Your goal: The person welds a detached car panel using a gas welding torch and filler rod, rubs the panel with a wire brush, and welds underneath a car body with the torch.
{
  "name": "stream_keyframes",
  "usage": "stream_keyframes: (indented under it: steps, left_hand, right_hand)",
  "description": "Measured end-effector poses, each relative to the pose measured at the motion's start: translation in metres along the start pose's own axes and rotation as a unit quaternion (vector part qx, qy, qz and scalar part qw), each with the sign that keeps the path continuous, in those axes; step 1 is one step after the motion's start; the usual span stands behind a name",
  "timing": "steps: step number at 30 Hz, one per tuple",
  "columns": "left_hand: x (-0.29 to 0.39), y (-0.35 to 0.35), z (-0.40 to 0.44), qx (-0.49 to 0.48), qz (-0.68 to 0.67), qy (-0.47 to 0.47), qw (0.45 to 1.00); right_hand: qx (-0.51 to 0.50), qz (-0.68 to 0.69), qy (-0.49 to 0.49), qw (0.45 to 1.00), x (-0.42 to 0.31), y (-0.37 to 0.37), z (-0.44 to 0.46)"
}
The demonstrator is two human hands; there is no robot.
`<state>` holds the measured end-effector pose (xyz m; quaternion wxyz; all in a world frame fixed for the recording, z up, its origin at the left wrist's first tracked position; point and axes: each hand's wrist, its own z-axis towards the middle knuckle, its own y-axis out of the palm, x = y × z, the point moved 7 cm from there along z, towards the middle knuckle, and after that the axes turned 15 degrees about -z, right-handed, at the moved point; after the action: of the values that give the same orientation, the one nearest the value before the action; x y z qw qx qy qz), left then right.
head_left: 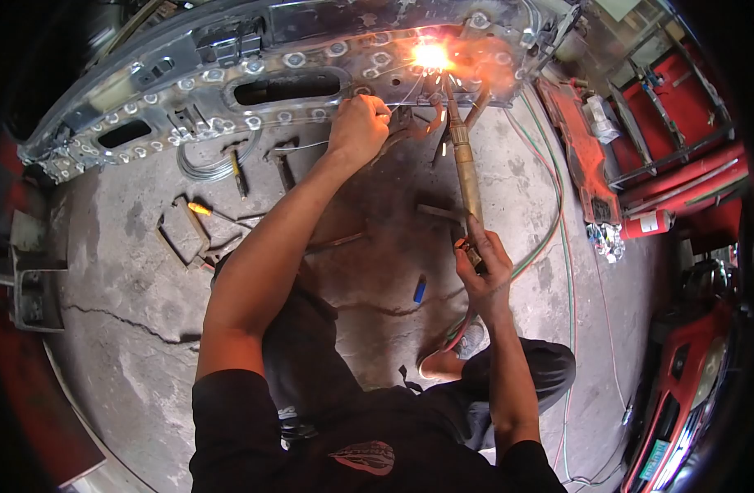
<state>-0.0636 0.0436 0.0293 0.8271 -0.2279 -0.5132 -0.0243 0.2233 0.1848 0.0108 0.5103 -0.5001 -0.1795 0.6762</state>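
My right hand (485,264) is wrapped round the handle of a brass-coloured gas welding torch (464,168). The torch points away from me, and a bright flame with flying sparks (432,56) glows at its tip, against the metal panel (311,62). The glare hides the exact spot being heated. My left hand (360,125) is closed in a pinch on a thin welding wire (303,146) just left of the flame; its far end runs towards the glow. Round weld spots and long oval slots mark the panel. A clamp (433,122) appears to grip its lower edge.
On the concrete floor lie a coil of wire (203,172), a hammer (239,172), an orange-handled screwdriver (200,209) and a blue lighter-like object (420,288). Green and red hoses (558,197) run along my right. A red car front (681,386) stands at far right.
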Motion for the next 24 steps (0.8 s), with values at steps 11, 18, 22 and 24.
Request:
stream_keyframes:
  steps: [11, 18, 22, 24]
  left_hand:
    - [0.0023, 0.0009, 0.0011, 0.001, 0.000, 0.007, 1.000]
    - [-0.0009, 0.0017, 0.0016, -0.001, -0.003, 0.008, 1.000]
    - [0.0007, 0.0012, 0.0018, 0.001, -0.002, 0.004, 1.000]
    - [0.0030, 0.0006, 0.0011, 0.003, -0.004, 0.003, 1.000]
  right_hand:
    - [0.003, 0.000, -0.001, 1.000, 0.0009, -0.0002, -0.0007]
    - [0.007, 0.004, 0.003, 1.000, 0.0000, -0.0012, -0.0002]
    - [0.006, -0.001, -0.002, 1.000, -0.0001, -0.0017, -0.0001]
    - [0.005, -0.001, -0.002, 1.000, 0.0003, -0.0011, -0.0004]
